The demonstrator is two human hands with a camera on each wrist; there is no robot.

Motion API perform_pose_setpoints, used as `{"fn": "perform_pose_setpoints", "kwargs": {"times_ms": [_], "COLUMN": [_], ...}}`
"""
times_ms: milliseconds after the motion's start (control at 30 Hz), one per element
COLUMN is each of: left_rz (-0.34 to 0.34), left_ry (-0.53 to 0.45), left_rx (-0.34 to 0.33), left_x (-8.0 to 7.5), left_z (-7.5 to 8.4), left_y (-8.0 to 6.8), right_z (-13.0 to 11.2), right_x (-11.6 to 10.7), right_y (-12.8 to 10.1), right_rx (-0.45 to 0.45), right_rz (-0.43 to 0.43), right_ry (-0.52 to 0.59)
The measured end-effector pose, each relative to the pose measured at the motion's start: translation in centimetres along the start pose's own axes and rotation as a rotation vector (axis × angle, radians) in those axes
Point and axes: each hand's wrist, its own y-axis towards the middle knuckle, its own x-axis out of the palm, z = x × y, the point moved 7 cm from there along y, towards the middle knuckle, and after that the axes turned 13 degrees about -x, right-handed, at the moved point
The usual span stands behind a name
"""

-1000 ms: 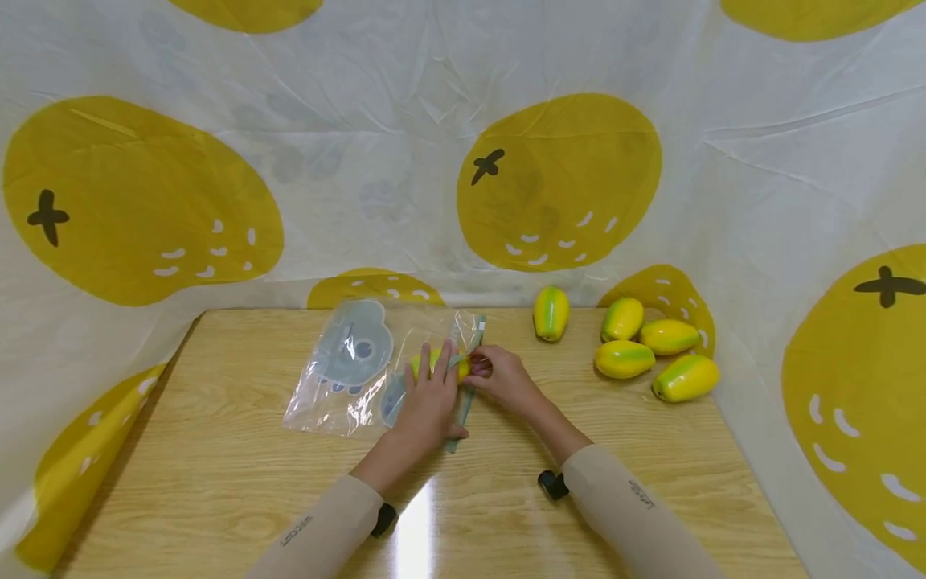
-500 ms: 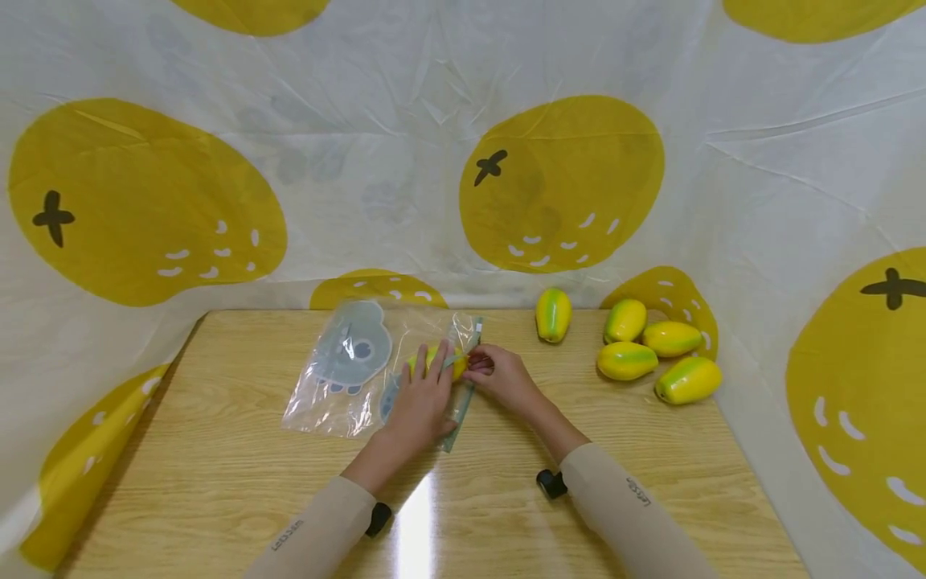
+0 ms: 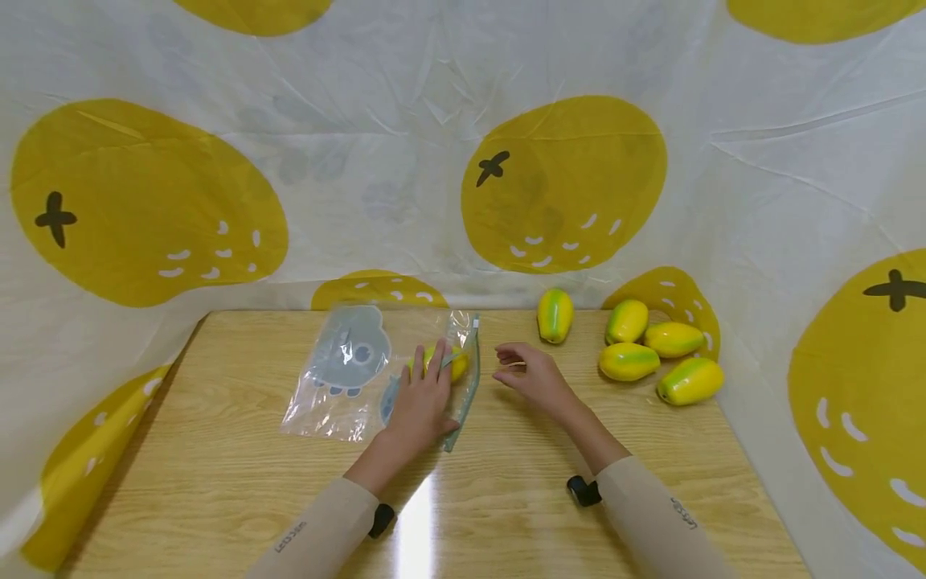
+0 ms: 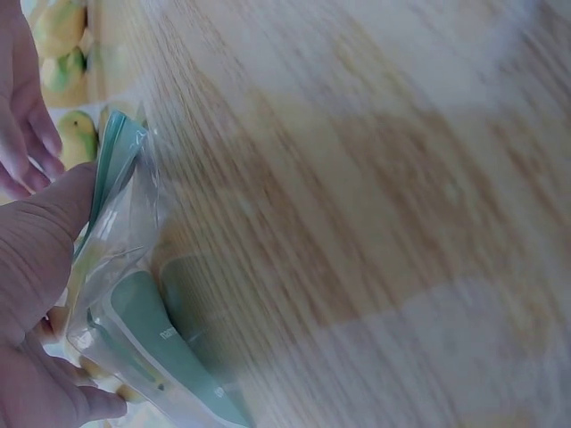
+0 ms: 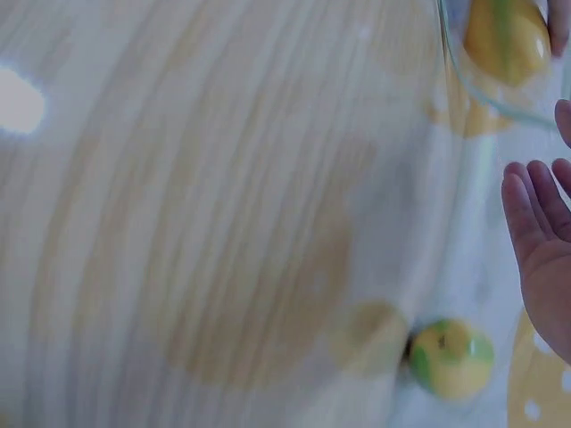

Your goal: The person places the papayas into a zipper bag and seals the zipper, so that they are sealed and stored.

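Observation:
On the table lies a clear zip bag (image 3: 347, 414) with grey-blue cartoon prints and a green slider strip at its right edge. A glossy yellow-green fruit (image 3: 459, 367), shaped like a small papaya, sits in the bag near its mouth. My left hand (image 3: 419, 406) rests on the bag with fingers spread over the fruit, partly covering it. In the left wrist view its thumb (image 4: 53, 209) lies against the zip strip (image 4: 118, 152). My right hand (image 3: 538, 378) hovers just right of the bag's mouth, fingers loosely bent, holding nothing.
One similar fruit (image 3: 555, 316) stands alone at the table's back, right of the bag. Several more fruits (image 3: 628, 362) cluster at the right edge. A fruit-printed cloth (image 3: 362, 201) hangs behind and at both sides of the wooden table (image 3: 217, 482).
My right hand has let go of the fruit at the bag's mouth and drawn back to the right. The left hand stays on the bag, whose strip now bows outward.

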Motion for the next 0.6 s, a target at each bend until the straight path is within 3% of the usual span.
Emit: {"fn": "perform_pose_setpoints", "kwargs": {"times_ms": [167,333,600], "left_rz": [0.009,0.017,0.019], "left_ry": [-0.003,-0.005,0.002], "left_rx": [0.000,0.003,0.002], "left_x": [-0.1,0.0,0.1], "left_z": [0.0,-0.2,-0.2], "left_y": [-0.1,-0.1,-0.1], "right_z": [1.2,3.2,6.6], "right_x": [-4.3,-7.9,-10.1], "right_y": [-0.9,-0.5,0.9], "right_rx": [0.038,0.137,0.296], "right_rz": [0.058,0.139,0.221], "right_ry": [-0.141,-0.191,-0.204]}}
